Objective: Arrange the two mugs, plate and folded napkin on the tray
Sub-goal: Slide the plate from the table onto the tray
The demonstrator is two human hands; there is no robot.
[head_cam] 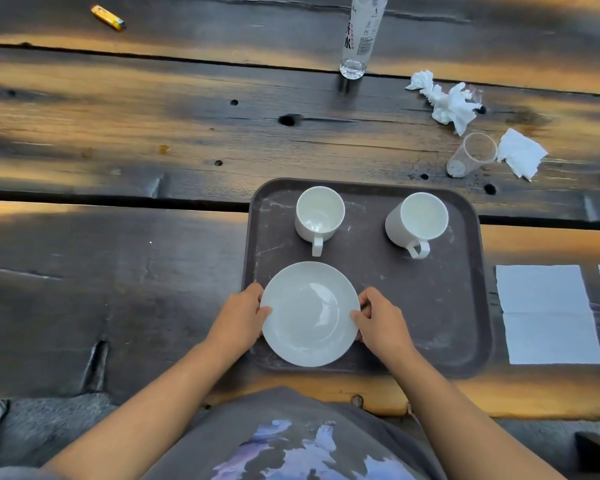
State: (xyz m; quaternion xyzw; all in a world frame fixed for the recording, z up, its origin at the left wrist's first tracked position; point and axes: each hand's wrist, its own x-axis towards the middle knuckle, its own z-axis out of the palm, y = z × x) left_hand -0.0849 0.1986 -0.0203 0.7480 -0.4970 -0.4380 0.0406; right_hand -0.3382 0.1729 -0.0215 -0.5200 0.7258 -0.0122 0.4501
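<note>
Gripping plate rim: left hand at its 9 o'clock, right hand at 3, fingers curled over the edge. It lies on tray at 7 o'clock; left mug at 11, right mug at 1. Off-tray at 3, napkin. Farther: tipped plastic cup, crumpled tissues at 1, bottle at 12.

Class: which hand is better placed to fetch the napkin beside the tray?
Likely right: the napkin lies right of the tray, nearer the right hand; the left hand holds the plate farther away.
</note>
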